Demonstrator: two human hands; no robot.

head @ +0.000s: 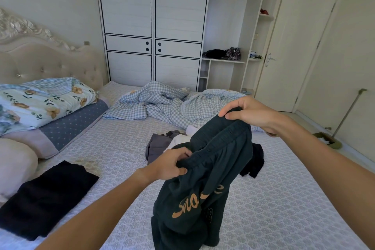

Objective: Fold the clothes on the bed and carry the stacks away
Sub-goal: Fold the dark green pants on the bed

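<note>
Dark green shorts [205, 184] with orange lettering hang above the bed [121, 148], held up by their elastic waistband. My left hand [172, 165] grips the near end of the waistband, and my right hand [247, 112] pinches the far end higher up. The legs of the shorts droop down onto the patterned sheet. Behind the shorts lies a small heap of unfolded clothes [162, 144], grey, white and black, partly hidden by them. A folded black garment [46, 199] lies flat on the bed at the left.
A crumpled blue checked duvet [162, 105] covers the far side of the bed. Pillows and a floral quilt [40, 103] are piled at the left by the headboard. A white wardrobe [152, 26] with open shelves stands behind, a closed door [294, 46] at right. A broom [343, 119] leans against the right wall.
</note>
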